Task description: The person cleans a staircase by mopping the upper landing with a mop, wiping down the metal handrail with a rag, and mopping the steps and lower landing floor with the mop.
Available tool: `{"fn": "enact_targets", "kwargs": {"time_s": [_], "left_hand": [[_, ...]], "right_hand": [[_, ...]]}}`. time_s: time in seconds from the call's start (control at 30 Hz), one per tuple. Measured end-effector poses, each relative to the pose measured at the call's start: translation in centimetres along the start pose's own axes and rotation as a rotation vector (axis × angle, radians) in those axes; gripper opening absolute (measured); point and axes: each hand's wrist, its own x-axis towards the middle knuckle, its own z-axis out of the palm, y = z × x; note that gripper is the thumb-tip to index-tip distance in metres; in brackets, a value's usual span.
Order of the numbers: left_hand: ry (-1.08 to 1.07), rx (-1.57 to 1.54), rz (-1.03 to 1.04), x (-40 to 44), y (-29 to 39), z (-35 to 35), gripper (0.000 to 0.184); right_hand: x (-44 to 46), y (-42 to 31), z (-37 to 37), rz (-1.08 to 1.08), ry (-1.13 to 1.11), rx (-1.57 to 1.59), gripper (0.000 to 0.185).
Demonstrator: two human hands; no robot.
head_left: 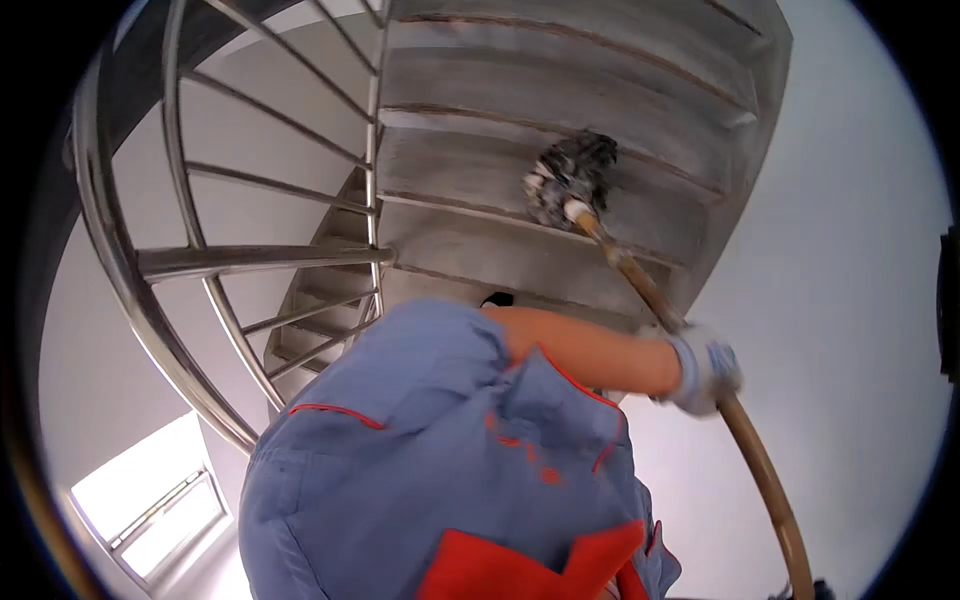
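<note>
My left hand (706, 370), in a white work glove, is closed around the wooden handle of a mop (650, 285). That forearm reaches across my body from the left. The mop's grey and black strand head (572, 172) lies on a concrete stair step (450, 165) ahead of me, and its handle slants down to the lower right edge. Beside the handle at that edge is a small dark shape that I cannot make out. My right hand does not show.
A metal railing (255, 260) curves along the left, with a lower flight of stairs (325, 265) behind it. A white wall (840, 250) borders the steps on the right. A window (155, 510) is at lower left. The tip of a dark shoe (497, 299) shows below the mop.
</note>
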Motion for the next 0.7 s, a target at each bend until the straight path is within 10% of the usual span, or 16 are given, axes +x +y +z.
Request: {"fn": "enact_targets", "kwargs": {"time_s": [0.07, 0.1, 0.27, 0.37, 0.47, 0.7], "left_hand": [[0.067, 0.087, -0.164, -3.7, -5.4, -0.3, 0.018], [0.165, 0.132, -0.143, -6.6, -8.7, -0.9, 0.021], [0.523, 0.217, -0.518, -19.7, -24.1, 0.8, 0.023], [0.186, 0.259, -0.855, -24.5, -28.0, 2.3, 0.035], [0.198, 0.212, -0.929, -27.4, -30.9, 5.5, 0.025], [0.332, 0.068, -0.961, -27.0, -33.5, 8.1, 0.023]], "right_hand": [[-2.5, 3.3, 2.6, 0.207, 0.009, 0.078, 0.043], [-2.5, 7.7, 0.1, 0.205, -0.459, 0.059, 0.054], [-19.7, 6.8, 23.6, 0.566, -0.612, 0.473, 0.034], [-27.7, 7.1, 30.6, 0.615, -0.819, 0.219, 0.035], [-31.4, 4.5, 34.0, 1.079, -0.586, 0.708, 0.015], [-26.4, 3.9, 31.5, 0.898, -0.729, 0.679, 0.016]]}}
